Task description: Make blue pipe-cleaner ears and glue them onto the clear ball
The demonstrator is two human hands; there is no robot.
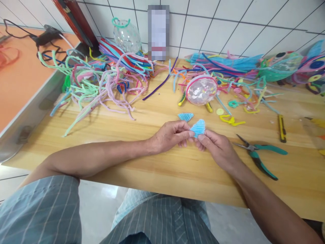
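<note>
My left hand point(171, 135) and my right hand point(218, 147) meet over the wooden table point(122, 156), both pinching a small light-blue triangular piece point(198, 127) made of folded pipe cleaner. A second, similar blue triangle point(185, 117) lies flat on the table just beyond my left fingers. Beyond it sits a clear plastic ball point(201, 89) with a pink rim and pipe-cleaner bits around it.
Green-handled pliers point(259, 154) lie right of my right hand, a yellow utility knife point(281, 128) beyond them. Tangles of pastel pipe cleaners point(101, 84) cover the far left, straight bundles point(228, 64) the far right. Another clear ball point(127, 35) stands by the tiled wall.
</note>
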